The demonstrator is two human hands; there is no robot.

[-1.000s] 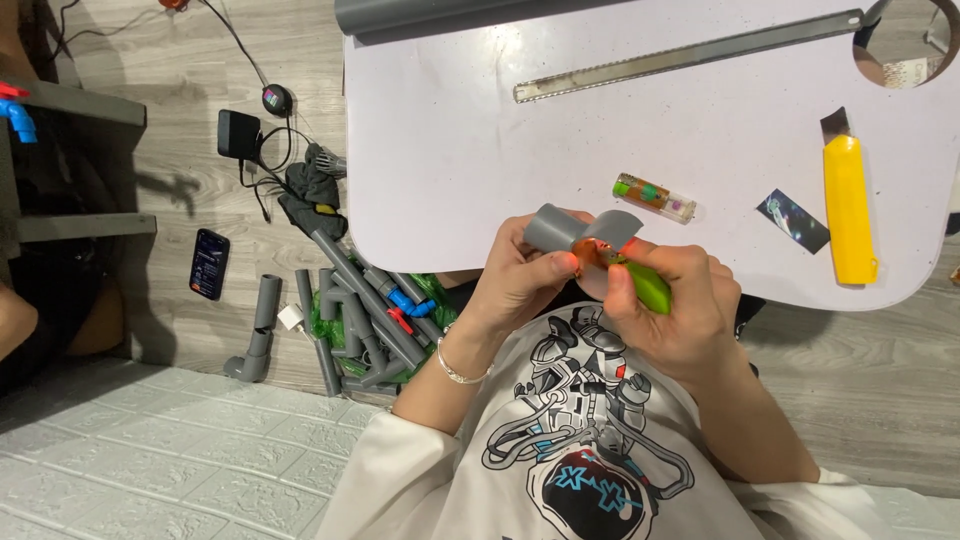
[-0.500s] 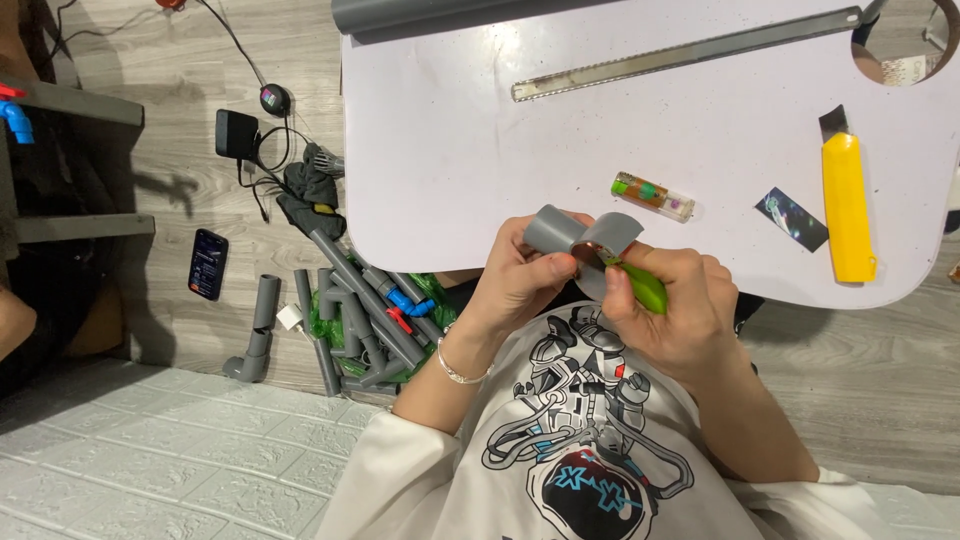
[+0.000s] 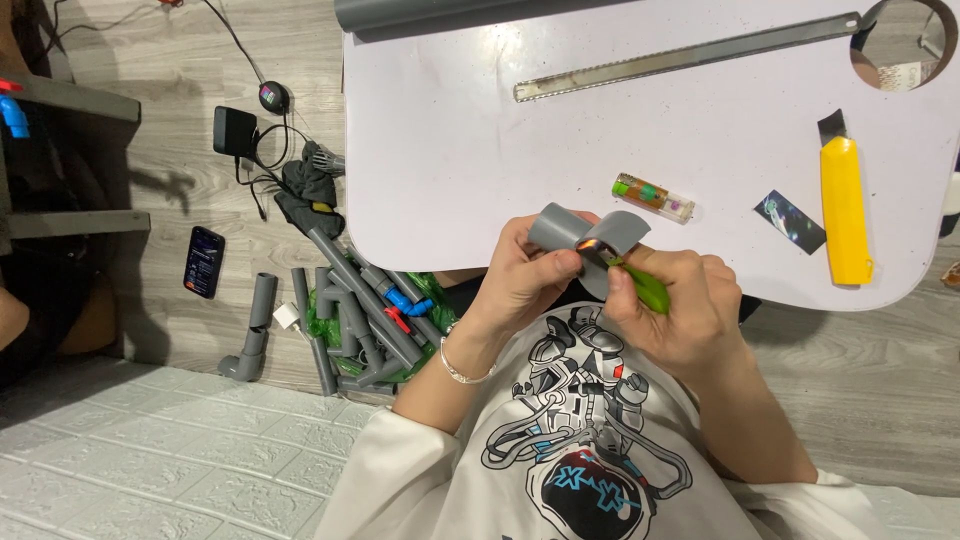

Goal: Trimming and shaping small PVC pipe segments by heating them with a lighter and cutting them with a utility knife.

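A bent piece of grey pipe (image 3: pixel 588 232) is held just above the near edge of the white desk (image 3: pixel 450 150), in front of the person's chest. The left hand (image 3: pixel 525 275) grasps it from the left, fingers wrapped round the lower part. The right hand (image 3: pixel 675 300) is clenched on a green lighter (image 3: pixel 645 288), whose tip shows a small orange flame right against the pipe's middle.

On the desk just beyond lies a second lighter (image 3: pixel 653 196), clear with green and orange parts. Further right sit a small dark foil strip (image 3: pixel 790 220) and a yellow utility knife (image 3: pixel 845 205) with its blade out. A long saw blade (image 3: pixel 690 57) lies along the far side, and a grey tube (image 3: pixel 440 14) runs along the far edge.

On the wooden floor to the left lies a heap of grey pipe pieces (image 3: pixel 350 315), a black phone (image 3: pixel 204 262) and a black charger with cable (image 3: pixel 235 130).
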